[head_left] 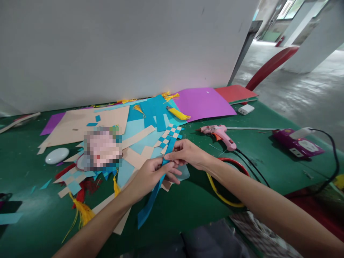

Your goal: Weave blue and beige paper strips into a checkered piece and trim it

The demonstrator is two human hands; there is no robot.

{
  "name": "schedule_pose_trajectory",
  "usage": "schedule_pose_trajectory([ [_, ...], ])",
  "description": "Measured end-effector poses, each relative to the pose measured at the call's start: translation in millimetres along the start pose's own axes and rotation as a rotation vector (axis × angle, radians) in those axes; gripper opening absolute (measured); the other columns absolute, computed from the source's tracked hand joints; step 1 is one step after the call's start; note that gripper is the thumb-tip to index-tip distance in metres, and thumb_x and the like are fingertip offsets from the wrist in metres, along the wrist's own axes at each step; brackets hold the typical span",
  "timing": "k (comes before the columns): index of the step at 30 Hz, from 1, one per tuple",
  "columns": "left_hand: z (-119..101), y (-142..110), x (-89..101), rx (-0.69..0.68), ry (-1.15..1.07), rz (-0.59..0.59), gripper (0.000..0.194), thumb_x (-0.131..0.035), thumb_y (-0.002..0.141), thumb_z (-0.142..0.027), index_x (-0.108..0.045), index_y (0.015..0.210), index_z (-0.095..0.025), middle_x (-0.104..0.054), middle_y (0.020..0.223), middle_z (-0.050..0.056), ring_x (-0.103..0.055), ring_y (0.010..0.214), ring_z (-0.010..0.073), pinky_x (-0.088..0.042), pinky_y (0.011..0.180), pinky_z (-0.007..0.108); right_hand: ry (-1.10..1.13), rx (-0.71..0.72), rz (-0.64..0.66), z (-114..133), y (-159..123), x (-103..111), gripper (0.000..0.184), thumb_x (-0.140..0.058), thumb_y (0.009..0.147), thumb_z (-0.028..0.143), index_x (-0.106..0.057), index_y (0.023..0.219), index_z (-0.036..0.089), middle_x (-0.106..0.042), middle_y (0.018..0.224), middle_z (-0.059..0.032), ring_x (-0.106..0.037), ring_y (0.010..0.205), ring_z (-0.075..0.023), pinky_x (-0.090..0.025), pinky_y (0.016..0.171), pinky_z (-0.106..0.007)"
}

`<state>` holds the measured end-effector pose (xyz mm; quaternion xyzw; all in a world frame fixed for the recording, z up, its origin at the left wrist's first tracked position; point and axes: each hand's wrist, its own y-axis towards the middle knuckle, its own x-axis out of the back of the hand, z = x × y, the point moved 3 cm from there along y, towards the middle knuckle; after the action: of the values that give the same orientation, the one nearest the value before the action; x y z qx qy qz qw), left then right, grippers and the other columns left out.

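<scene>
A blue paper strip (150,204) runs between my two hands, its lower end hanging toward the table's front. My right hand (189,154) pinches the strip between thumb and fingers. Close against it, my left hand (153,175) also holds the strip, thumb on top and some fingers stretched out beneath. Just beyond my fingertips is a woven blue-and-cream checkered paper piece (170,134), with the strip's upper end lying against it. The hands partly hide where strip and woven piece meet. Cream paper strips (138,138) and light blue sheets (135,129) lie around my hands.
A pink glue gun (219,134) lies on the green table (258,150), right of a yellow cutter (178,114). Farther right is a purple power strip (298,145). A purple sheet (202,104) lies behind. Left are a white oval object (57,156) and a yellow tassel (83,211).
</scene>
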<state>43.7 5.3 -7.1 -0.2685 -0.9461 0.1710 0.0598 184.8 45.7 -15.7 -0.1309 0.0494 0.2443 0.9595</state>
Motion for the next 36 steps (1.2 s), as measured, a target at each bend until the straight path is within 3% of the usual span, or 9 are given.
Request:
schedule_pose_trajectory([
  [4, 0.9, 0.0, 0.5, -0.013, -0.001, 0.021, 0.043, -0.049, 0.091, -0.048, -0.067, 0.09, -0.009, -0.073, 0.074, 0.013, -0.07, 0.066, 0.0219, -0.056, 0.055, 0.029, -0.01, -0.01, 0.008, 1.8, -1.2, -0.1, 0.034, -0.08, 0.062, 0.035, -0.053, 0.057, 0.016, -0.051, 0.044, 0.0059, -0.042, 0.04, -0.0042, -0.029, 0.04, -0.018],
  [10, 2.0, -0.2, 2.3, 0.008, -0.026, 0.006, 0.038, -0.054, 0.088, -0.045, -0.066, 0.094, -0.01, -0.073, 0.077, 0.013, -0.071, 0.068, 0.0235, -0.057, 0.055, 0.03, 0.033, 0.024, 0.0, 4.4, -1.8, 4.0, 0.038, -0.073, 0.071, 0.04, -0.05, 0.054, 0.016, -0.051, 0.047, 0.0052, -0.042, 0.041, -0.0043, -0.029, 0.041, -0.02],
  [17, 1.3, 0.8, 1.4, -0.013, -0.051, -0.016, 0.036, -0.054, 0.089, -0.043, -0.065, 0.097, -0.01, -0.073, 0.092, 0.015, -0.071, 0.072, 0.0227, -0.057, 0.064, 0.032, 0.031, 0.045, -0.034, 4.8, -2.2, 2.7, 0.036, -0.075, 0.069, 0.037, -0.051, 0.054, 0.015, -0.05, 0.045, 0.0058, -0.041, 0.041, -0.0041, -0.028, 0.041, -0.019],
  [27, 2.8, 2.6, 3.3, -0.023, -0.13, 0.017, 0.034, -0.05, 0.092, -0.04, -0.064, 0.096, -0.009, -0.073, 0.086, 0.014, -0.071, 0.07, 0.0233, -0.056, 0.068, 0.035, 0.028, 0.055, -0.03, 5.2, -3.5, -1.0, 0.039, -0.075, 0.069, 0.039, -0.048, 0.051, 0.016, -0.048, 0.044, 0.0064, -0.04, 0.04, -0.004, -0.028, 0.041, -0.02],
  [36, 1.5, 1.8, 4.4, -0.007, -0.072, -0.08, 0.039, -0.052, 0.09, -0.045, -0.065, 0.091, -0.008, -0.072, 0.081, 0.014, -0.07, 0.067, 0.0227, -0.054, 0.055, 0.028, -0.015, 0.1, -0.033, 0.5, -0.8, -0.1, 0.038, -0.075, 0.069, 0.04, -0.05, 0.054, 0.016, -0.047, 0.043, 0.0066, -0.041, 0.039, -0.0046, -0.029, 0.04, -0.019],
])
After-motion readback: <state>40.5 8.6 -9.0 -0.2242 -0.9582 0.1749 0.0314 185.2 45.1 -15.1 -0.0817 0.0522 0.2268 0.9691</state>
